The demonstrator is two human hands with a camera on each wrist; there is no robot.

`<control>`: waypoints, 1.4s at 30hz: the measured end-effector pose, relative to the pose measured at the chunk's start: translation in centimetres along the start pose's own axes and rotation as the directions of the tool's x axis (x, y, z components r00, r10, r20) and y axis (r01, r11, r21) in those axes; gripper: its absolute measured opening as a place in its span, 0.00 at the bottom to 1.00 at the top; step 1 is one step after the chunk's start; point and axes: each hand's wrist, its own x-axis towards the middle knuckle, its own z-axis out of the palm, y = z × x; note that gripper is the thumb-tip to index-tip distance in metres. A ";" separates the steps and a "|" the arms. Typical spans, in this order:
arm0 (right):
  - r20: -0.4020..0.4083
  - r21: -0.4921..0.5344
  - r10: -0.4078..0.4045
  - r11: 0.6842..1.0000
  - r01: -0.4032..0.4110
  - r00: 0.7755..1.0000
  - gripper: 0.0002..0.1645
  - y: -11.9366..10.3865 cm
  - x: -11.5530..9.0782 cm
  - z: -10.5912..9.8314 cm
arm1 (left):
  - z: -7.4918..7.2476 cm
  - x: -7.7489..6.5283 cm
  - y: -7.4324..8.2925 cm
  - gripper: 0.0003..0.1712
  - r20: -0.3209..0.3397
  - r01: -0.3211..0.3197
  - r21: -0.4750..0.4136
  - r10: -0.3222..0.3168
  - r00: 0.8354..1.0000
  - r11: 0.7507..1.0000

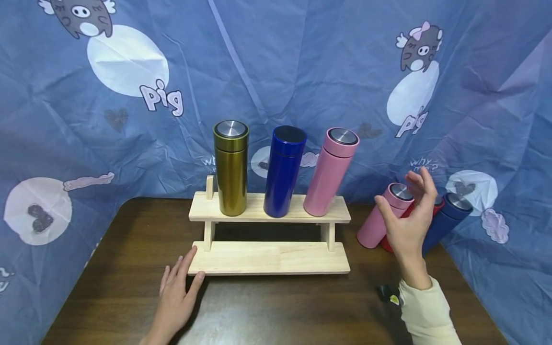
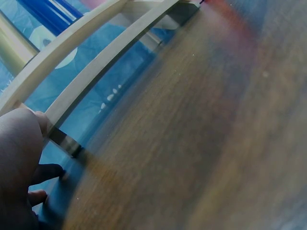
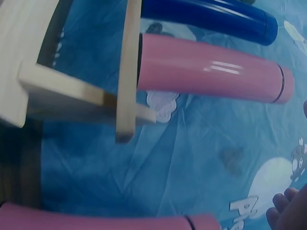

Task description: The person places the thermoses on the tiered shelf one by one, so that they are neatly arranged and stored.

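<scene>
- Your left hand (image 1: 177,297) sits at the left end of the wooden rack's lower shelf (image 1: 269,258), fingers extended, thumb by the front edge; it touches the board without wrapping round it. Likely reason: to steady the rack.
- Your right hand (image 1: 409,225) is raised at the right, thumb and fingers bowed apart around nothing. That spacing would suit a bottle's girth.
- On your upper shelf (image 1: 256,205), left to right: gold bottle (image 1: 232,177), blue bottle (image 1: 282,177), pink bottle (image 1: 328,177). They stand in a row with gaps between, presumably so each can be grasped singly.
- On the desk (image 1: 258,311), right of the rack and partly behind your right hand: second pink bottle (image 1: 375,223), red bottle (image 1: 438,206), dark blue bottle (image 1: 446,223). They are grouped closely, perhaps to keep them within your right-hand reach; whether they touch, you cannot tell here.
- Orientation: all six have lids up, long axes vertical. The rightward slant in your head view I read as lens perspective; your right wrist view shows the shelved pink bottle roughly square to its board.
- Your rack's long axis runs left to right.
</scene>
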 end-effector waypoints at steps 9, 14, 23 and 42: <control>-0.059 -0.122 0.016 0.992 -0.023 0.998 0.45 -0.5 -0.5 -2.6 | 0.0 0.0 0.1 0.36 -0.011 -0.017 -0.003 0.017 1.000 1.000; -0.125 -0.168 -0.012 0.986 -0.010 0.992 0.38 1.1 -0.6 -4.1 | 0.0 0.0 0.0 0.35 -0.016 -0.023 -0.003 0.023 1.000 1.000; -0.245 -0.225 -0.040 0.974 -0.017 0.969 0.30 2.4 -0.1 -5.9 | 0.0 0.0 0.0 0.36 -0.004 -0.009 0.001 0.009 1.000 1.000; -0.310 -0.360 0.000 0.926 -0.117 0.951 0.28 9.2 0.0 -9.4 | -0.2 0.1 0.3 0.35 0.017 0.016 0.014 -0.016 1.000 1.000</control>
